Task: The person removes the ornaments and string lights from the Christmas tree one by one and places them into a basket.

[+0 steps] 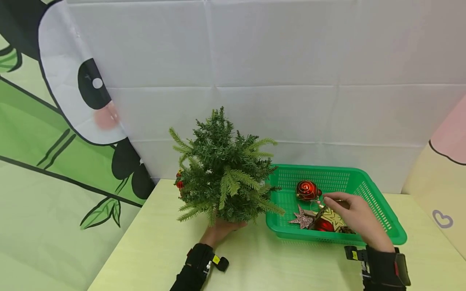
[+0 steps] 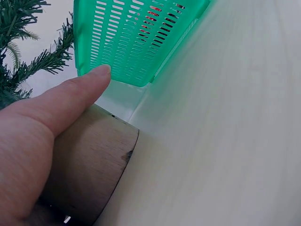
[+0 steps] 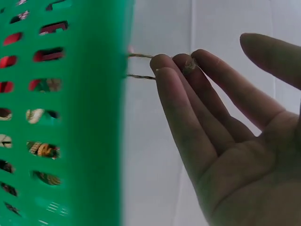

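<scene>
A small artificial Christmas tree (image 1: 222,173) stands on the table, a red ornament (image 1: 179,184) on its left side. My left hand (image 1: 222,231) grips its round wooden base (image 2: 94,160) low down, the thumb lying along the base's upper part in the left wrist view. Over the green basket (image 1: 335,169), my right hand (image 1: 358,216) holds a twine loop (image 3: 140,55) at its fingertips. In the right wrist view the thumb stands apart from the other fingers. What hangs from the loop is hidden there by the basket wall.
In the basket lie a red swirl-patterned bauble (image 1: 307,190), a pinkish glitter star (image 1: 302,218), a gold star (image 1: 335,218) and another red bauble (image 1: 324,225). The basket stands close to the tree's right side. A white cloth backdrop (image 1: 276,101) rises behind the table (image 1: 262,262).
</scene>
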Tool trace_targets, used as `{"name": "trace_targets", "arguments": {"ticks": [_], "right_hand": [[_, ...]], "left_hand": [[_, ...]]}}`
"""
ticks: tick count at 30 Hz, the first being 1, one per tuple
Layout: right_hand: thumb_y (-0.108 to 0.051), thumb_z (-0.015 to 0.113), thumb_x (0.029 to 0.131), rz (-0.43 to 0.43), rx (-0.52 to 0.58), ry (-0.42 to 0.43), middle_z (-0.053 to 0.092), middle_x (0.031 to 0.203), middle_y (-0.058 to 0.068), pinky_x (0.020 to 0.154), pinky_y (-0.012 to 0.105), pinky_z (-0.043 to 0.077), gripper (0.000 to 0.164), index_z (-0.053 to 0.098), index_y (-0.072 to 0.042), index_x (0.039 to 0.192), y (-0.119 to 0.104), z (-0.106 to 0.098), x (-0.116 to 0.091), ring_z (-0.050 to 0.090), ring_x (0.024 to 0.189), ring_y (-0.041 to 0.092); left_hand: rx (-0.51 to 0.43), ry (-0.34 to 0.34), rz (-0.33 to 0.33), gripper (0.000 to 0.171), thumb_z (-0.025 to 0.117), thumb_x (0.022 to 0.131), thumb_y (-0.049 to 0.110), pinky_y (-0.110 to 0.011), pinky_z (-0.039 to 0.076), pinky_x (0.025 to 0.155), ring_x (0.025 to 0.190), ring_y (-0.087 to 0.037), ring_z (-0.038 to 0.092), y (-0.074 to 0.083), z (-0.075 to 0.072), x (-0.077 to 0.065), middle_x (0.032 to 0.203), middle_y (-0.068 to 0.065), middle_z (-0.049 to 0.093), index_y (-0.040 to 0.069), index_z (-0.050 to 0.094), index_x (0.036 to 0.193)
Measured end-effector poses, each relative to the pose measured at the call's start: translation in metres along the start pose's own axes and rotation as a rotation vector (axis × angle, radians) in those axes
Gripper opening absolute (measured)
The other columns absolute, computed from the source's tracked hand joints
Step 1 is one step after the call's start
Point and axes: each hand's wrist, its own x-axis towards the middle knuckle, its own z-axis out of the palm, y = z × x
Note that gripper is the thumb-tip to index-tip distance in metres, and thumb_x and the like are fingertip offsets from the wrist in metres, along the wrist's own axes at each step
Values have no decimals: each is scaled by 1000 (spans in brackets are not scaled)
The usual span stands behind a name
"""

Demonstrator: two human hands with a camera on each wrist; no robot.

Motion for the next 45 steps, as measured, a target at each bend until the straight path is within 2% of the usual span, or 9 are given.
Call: {"name": "trace_targets", "arguments": {"ticks": [3, 6, 10, 17, 27, 40, 43, 45], "right_hand": [[-41, 56, 108, 5, 3, -28, 67, 134, 19, 88, 43, 63, 48, 63, -9, 142, 3, 6, 3, 66, 117, 37], [-39, 57, 108, 7, 0, -52, 66, 135, 20, 88, 44, 63, 46, 63, -8, 141, 5, 12, 6, 65, 118, 37], [-36, 59, 107, -7, 13, -89, 66, 135, 20, 86, 44, 64, 46, 62, -6, 141, 7, 20, 10, 65, 118, 38], [-33, 59, 107, 10, 38, -144, 65, 137, 22, 85, 45, 64, 49, 58, -2, 145, 11, 29, 14, 63, 122, 42], [-36, 59, 107, 2, 43, -134, 60, 143, 25, 88, 48, 65, 51, 57, -5, 147, 12, 29, 14, 58, 129, 48], [-36, 60, 107, -11, 35, -114, 61, 142, 24, 86, 47, 66, 50, 57, -6, 146, 8, 29, 14, 61, 126, 46], [-35, 60, 107, -29, 35, -95, 61, 143, 22, 88, 46, 65, 49, 58, -7, 146, 5, 29, 14, 61, 126, 45], [-36, 60, 107, -53, 33, -76, 62, 142, 21, 90, 45, 65, 48, 58, -9, 146, -1, 28, 12, 63, 124, 43]], "left_hand": [[-3, 7, 5, 151, 78, 71, 78, -74, 39, 117, 146, -61, 29, 0, 1, -1, 164, -40, 19, -8, -7, 162], [8, 15, 8, 149, 78, 72, 78, -73, 41, 116, 145, -61, 32, -1, 1, -1, 163, -40, 23, -9, -2, 162], [-5, 6, -1, 148, 78, 72, 77, -73, 40, 116, 146, -61, 30, -1, 1, -1, 163, -40, 21, -9, -1, 162], [-2, 4, -12, 149, 79, 72, 77, -74, 40, 116, 146, -62, 28, -1, 1, -1, 164, -40, 18, -8, -4, 162], [-54, -8, 19, 151, 80, 76, 72, -72, 41, 117, 147, -60, 29, -1, 2, -2, 164, -41, 16, -7, -18, 160], [-21, 9, 2, 151, 79, 73, 75, -73, 40, 116, 146, -61, 30, -2, 1, -3, 164, -41, 16, -7, -12, 161], [-2, 2, 6, 149, 77, 74, 77, -73, 41, 116, 145, -61, 32, 0, 0, -7, 164, -40, 19, -7, -8, 162], [8, -4, 32, 142, 76, 77, 75, -71, 42, 116, 145, -59, 35, 1, -3, -11, 163, -38, 25, -6, -2, 164]]}}
